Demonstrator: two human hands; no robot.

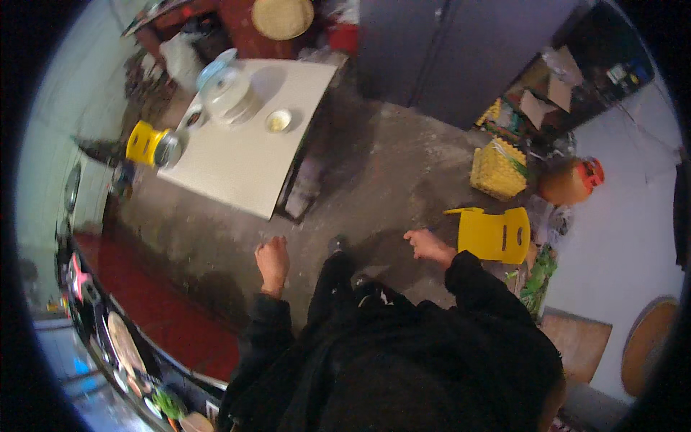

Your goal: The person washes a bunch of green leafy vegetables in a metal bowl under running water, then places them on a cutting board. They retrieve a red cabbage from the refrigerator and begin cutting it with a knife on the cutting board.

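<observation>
My left hand (272,264) hangs in front of me above the concrete floor, its fingers curled in with nothing visible in them. Further right, my right hand (429,245) is also half curled, near a yellow plastic chair (494,235). Blur hides whether anything small sits in its fingers. Ahead of my left hand stands a low white-topped table (237,173), apart from it. On that table are a large clear container (232,102) with a bluish lid and a small white bowl (279,121) with pale yellow contents.
A second yellow chair (140,141) bears a clear jar (168,150). Grey cabinet doors (410,48) stand ahead. To the right are a yellow basket (499,170), an orange cylinder (564,182) and leafy greens (540,278). Left, a counter holds a cutting board (125,343).
</observation>
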